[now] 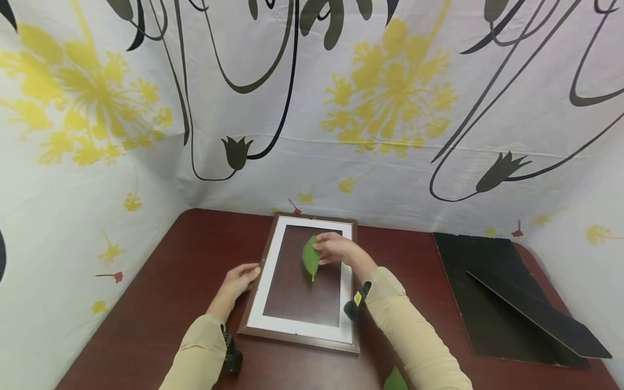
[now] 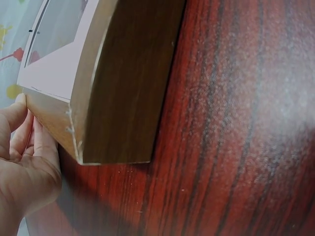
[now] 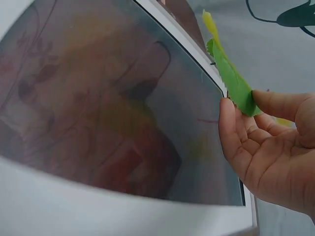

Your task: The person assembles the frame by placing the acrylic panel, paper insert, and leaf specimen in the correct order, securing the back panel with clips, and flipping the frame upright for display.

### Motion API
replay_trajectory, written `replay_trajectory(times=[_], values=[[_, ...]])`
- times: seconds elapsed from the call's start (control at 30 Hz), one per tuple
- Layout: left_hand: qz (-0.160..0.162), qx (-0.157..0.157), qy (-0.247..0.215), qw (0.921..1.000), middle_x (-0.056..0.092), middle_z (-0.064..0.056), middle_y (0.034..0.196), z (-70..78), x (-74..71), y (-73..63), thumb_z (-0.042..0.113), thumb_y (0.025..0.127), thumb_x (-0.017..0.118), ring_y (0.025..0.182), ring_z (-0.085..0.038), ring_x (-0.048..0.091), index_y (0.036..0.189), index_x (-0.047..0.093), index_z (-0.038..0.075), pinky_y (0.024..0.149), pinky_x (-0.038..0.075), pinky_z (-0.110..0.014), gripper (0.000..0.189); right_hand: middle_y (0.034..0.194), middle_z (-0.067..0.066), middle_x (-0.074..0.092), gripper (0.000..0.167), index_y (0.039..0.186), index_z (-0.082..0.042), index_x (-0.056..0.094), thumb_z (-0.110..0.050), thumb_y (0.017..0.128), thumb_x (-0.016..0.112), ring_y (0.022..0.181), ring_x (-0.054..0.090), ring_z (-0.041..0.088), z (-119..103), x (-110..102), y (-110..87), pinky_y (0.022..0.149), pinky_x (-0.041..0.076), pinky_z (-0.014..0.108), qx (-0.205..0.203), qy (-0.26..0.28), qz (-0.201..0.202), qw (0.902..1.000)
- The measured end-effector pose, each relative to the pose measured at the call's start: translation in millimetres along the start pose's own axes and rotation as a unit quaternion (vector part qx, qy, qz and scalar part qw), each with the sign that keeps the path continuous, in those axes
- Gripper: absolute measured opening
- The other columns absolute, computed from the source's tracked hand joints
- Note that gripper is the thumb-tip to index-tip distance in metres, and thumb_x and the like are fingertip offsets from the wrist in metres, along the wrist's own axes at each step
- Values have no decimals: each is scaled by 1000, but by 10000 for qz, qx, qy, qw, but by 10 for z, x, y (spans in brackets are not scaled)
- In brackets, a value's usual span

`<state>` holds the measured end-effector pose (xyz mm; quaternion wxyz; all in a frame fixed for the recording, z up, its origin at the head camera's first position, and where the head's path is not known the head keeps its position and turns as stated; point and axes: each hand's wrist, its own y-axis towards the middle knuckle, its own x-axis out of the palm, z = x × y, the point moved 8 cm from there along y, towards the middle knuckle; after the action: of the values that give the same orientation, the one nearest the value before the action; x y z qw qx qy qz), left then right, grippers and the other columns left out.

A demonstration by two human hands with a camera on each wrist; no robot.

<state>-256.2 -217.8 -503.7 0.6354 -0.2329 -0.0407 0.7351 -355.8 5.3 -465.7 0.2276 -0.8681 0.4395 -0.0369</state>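
Note:
A brown wooden picture frame [image 1: 302,340] with a white mat [image 1: 278,322] and a see-through middle lies on the table. At the frame's left side my left hand [image 1: 240,279] holds its edge, thumb on the rim and fingers against the outer side [image 2: 59,118]. Over the frame's upper middle, my right hand [image 1: 336,248] pinches a green leaf [image 1: 310,257] between thumb and fingers, the stem pointing toward me. In the right wrist view the leaf [image 3: 236,86] appears nearly edge-on; whether it touches the surface below I cannot tell.
Another green leaf [image 1: 395,380] shows partly at the bottom edge, beside my right sleeve. On the right of the dark red table [image 1: 205,238] lies a black backing board [image 1: 478,281] with a raised flap [image 1: 541,317]. A patterned cloth [image 1: 302,108] hangs behind and at the sides.

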Motion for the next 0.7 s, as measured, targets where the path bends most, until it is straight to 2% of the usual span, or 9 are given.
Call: replay_trajectory(times=[0.07,0.13,0.17,0.27,0.37,0.43,0.53,0.6,0.7], values=[[-17,7,-25,10000,50,-20,130,1,8,3,25,93,53,117,-30,50,129,49,4,94,49,-37,42,87,9,66,31,118,2,47,-11,91,54,71,64,15,39,-19,186,65,58,31,-94,124,-66,9999],[8,-30,-55,10000,50,-20,130,-6,5,7,24,93,54,117,-30,50,129,50,4,94,49,-37,42,88,10,67,30,115,-1,50,-13,89,59,72,65,17,195,-84,523,65,58,32,-108,240,-135,9996],[30,-51,-57,10000,51,-20,130,-9,0,7,24,93,54,117,-29,50,129,50,4,94,49,-37,42,86,10,67,28,111,-3,51,-14,87,61,72,66,19,308,-130,746,64,58,32,-117,346,-198,9991],[55,-43,-31,10000,51,-20,130,-11,-13,4,24,93,54,116,-29,51,129,49,4,93,49,-37,42,89,12,67,27,112,-7,53,-15,87,61,73,66,21,699,-292,1420,68,58,36,87,431,-43,9990],[65,-27,-42,10000,51,-20,129,-8,-16,-1,23,93,54,115,-29,52,129,50,3,93,49,-37,41,88,11,67,24,112,-10,55,-12,88,58,72,65,21,883,-364,1780,69,58,38,270,458,90,9985],[57,-1,-48,10000,52,-20,129,-8,-13,1,24,93,54,114,-29,52,128,50,3,93,49,-37,41,92,11,67,26,114,-12,55,-11,88,58,75,65,22,895,-354,1842,72,58,40,395,446,188,9980],[64,-6,-36,10000,52,-19,128,-2,-3,-8,24,93,54,114,-29,53,128,50,3,92,49,-37,41,87,10,66,26,112,-12,54,-11,87,60,73,65,22,877,-320,1907,67,58,38,254,548,131,9981],[46,-13,-13,10000,52,-19,129,3,9,-22,24,93,53,115,-29,52,128,50,4,93,49,-37,41,92,10,65,29,116,-12,53,-13,87,60,76,64,23,876,-295,1923,70,57,39,290,507,257,9980],[45,-23,2,10000,52,-18,130,8,18,-45,24,93,53,116,-29,51,129,50,5,94,49,-37,40,92,10,65,34,119,-11,50,-13,86,62,78,64,23,1008,-313,2154,69,57,39,278,427,382,9980]])
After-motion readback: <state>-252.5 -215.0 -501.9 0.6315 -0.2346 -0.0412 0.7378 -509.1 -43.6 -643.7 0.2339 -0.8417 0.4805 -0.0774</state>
